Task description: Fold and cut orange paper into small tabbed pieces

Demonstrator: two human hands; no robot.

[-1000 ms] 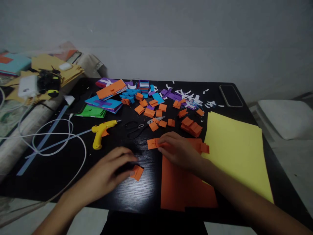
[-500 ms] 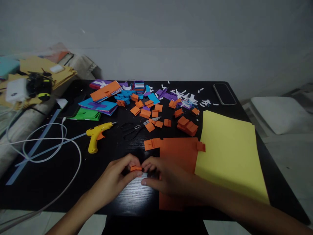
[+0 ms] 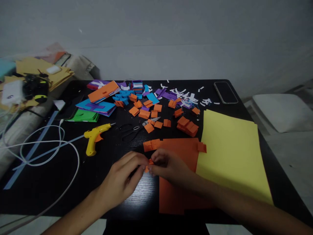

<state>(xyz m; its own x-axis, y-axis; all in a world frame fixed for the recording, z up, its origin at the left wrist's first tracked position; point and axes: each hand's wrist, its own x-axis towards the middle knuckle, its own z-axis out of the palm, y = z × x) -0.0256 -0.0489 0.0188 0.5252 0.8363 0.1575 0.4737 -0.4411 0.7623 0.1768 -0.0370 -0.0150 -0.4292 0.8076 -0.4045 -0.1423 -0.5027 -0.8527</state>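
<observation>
On the black wood-grain desk [image 3: 145, 195], the folding work looks well along but not all used up: a large flat rectangle of dark orange paper [image 3: 181, 147] lies unfolded, partly covered by the person's right arm [image 3: 220, 192]. Over the desk's near middle, the left hand [image 3: 129, 173] and the right hand [image 3: 168, 166] meet fingertip to fingertip, thumb and fingers of each pinching a small folded orange paper piece [image 3: 146, 169] just left of the flat sheet; most of it is hidden, so how complete its folds are I cannot tell. Beyond them, a thick bundle of folded orange paper [image 3: 187, 126] and many loose orange paper squares [image 3: 144, 114] appear already creased, and a short orange paper strip [image 3: 151, 145] sits at the sheet's upper left corner. As for the surroundings, a broad stack of yellow paper [image 3: 230, 153] takes up the right side, while folded blue and purple paper [image 3: 97, 106] and folded green paper [image 3: 84, 115] fill the far left. A looping white cable [image 3: 77, 163] spreads over the left side, near a yellow glue gun [image 3: 94, 137]; a dark-screened phone [image 3: 225, 92] lies in the far right corner. Black-handled metal scissors [image 3: 132, 132] would be awkward to pick up, since orange squares overlap the blades, and thin white paper scraps [image 3: 186, 95] clutter the back.
</observation>
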